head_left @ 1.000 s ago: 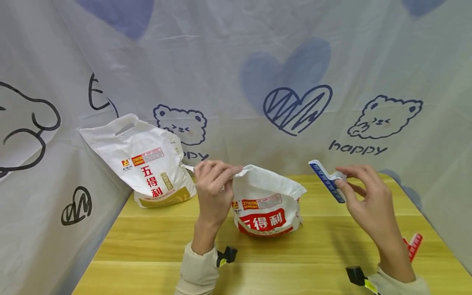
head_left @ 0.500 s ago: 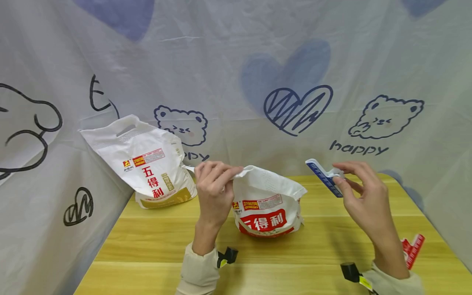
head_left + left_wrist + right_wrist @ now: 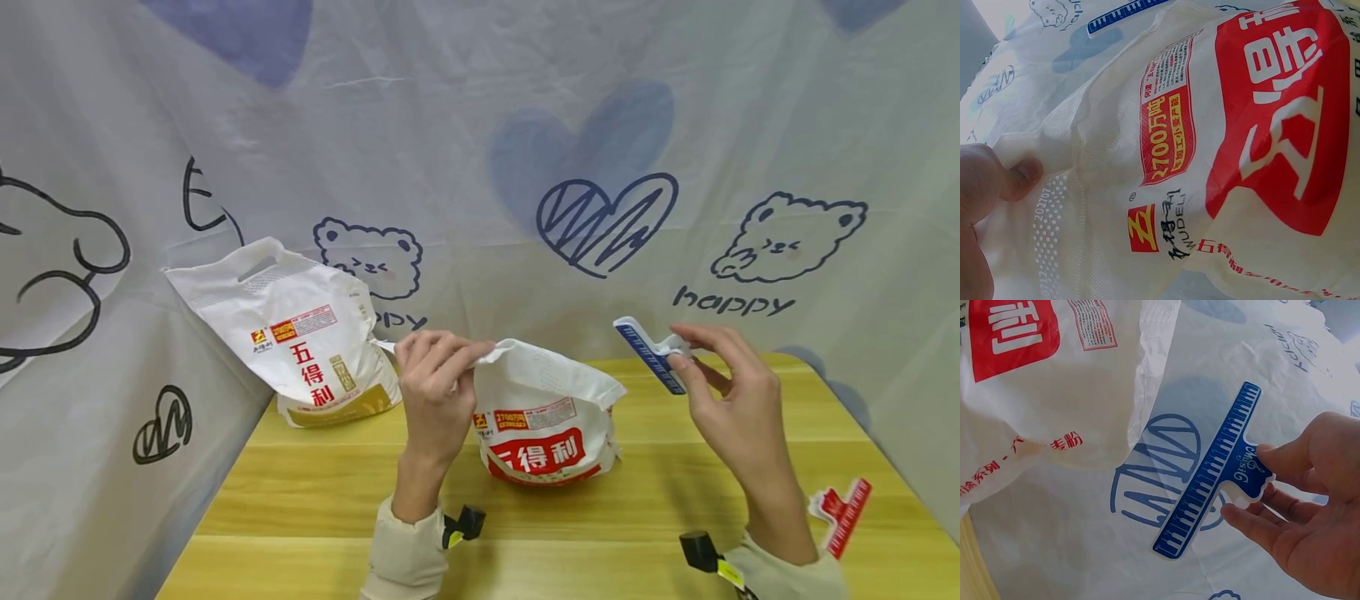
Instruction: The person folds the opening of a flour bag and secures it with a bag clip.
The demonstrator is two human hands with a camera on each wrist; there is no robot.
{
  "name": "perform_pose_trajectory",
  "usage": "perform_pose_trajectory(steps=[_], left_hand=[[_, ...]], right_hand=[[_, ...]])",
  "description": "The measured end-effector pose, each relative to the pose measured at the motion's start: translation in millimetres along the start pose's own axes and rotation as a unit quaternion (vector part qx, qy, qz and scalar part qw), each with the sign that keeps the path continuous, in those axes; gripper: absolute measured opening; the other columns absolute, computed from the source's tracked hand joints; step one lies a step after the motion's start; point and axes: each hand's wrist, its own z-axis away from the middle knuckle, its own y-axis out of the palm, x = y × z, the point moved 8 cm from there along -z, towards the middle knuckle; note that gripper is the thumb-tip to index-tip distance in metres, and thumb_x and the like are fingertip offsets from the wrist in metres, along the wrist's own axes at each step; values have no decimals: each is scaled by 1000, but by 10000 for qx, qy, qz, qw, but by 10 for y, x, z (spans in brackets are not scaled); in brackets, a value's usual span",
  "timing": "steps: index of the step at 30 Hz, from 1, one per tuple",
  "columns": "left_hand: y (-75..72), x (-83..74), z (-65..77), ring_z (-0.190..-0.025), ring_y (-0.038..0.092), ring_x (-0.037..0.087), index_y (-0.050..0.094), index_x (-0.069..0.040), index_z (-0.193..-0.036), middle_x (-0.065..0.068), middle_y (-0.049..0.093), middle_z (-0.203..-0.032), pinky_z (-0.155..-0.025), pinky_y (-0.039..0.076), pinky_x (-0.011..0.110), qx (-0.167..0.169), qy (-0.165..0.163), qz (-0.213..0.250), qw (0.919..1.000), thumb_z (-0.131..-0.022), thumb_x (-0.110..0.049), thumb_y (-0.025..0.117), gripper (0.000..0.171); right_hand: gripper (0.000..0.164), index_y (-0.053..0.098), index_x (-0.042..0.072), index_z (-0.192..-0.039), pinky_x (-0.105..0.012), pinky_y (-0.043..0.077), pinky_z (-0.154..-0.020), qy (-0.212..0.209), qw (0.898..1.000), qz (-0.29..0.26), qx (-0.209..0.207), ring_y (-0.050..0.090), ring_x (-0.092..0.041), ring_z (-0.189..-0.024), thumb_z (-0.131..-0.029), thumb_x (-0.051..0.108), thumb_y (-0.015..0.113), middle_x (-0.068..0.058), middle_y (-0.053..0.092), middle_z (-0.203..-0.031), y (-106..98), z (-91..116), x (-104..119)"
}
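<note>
A white bag with a red printed label (image 3: 538, 450) stands on the table, its top edge folded over. My left hand (image 3: 437, 383) pinches that top edge at its left corner; in the left wrist view the thumb (image 3: 1025, 174) presses on the white cloth. To the right of the bag, my right hand (image 3: 738, 396) holds a blue clip with a piano-key pattern (image 3: 1210, 478) by its handle, between thumb and fingers. The clip is in the air, apart from the bag, its long bar slanting.
A second white bag with a gold base (image 3: 300, 342) leans against the cloth backdrop at the left. A red clip (image 3: 843, 512) lies on the wooden table (image 3: 315, 492) at the right, beside my right wrist. The backdrop (image 3: 450, 125) rises behind the table.
My right hand has moved slightly left and up with the blue clip, closer to the bag. More of the red clip shows. The left hand keeps its grip on the bag's edge.
</note>
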Motion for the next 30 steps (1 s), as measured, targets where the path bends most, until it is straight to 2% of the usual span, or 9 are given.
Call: perform_pose_trajectory(steps=[5, 12, 24, 30], left_hand=[[10, -8, -8, -84, 61, 26, 81, -8, -87, 4, 73, -80, -91, 38, 51, -27, 12, 70, 10000, -82, 11, 70, 23], [26, -9, 0, -85, 60, 25, 81, -8, -87, 4, 73, -80, -91, 38, 50, 9, -51, 98, 9999, -83, 10, 71, 22], [26, -1, 3, -84, 61, 25, 81, -8, -87, 4, 73, -81, -91, 39, 49, 1, -30, 38, 10000, -82, 12, 71, 23], [-4, 6, -8, -83, 61, 26, 81, -8, -86, 5, 73, -81, -89, 39, 49, -62, 43, 10, 10000, -82, 12, 70, 23]], right_hand=[[36, 68, 2, -126, -10, 47, -90, 63, 9998, -189, -60, 58, -6, -110, -92, -10, 68, -8, 63, -122, 5, -5, 15], [36, 69, -1, -124, -12, 49, -89, 31, 9987, -505, -100, 59, -10, -108, -91, -13, 67, -8, 63, -122, 23, -13, 36], [38, 68, -6, -122, -14, 52, -85, -308, 9963, -735, -327, 61, -11, -109, -87, -19, 66, -15, 63, -119, 49, -3, 57], [40, 69, -4, -124, -14, 52, -85, -197, 9959, -809, -358, 63, -8, -108, -87, -18, 68, -13, 66, -118, 95, -21, 55]])
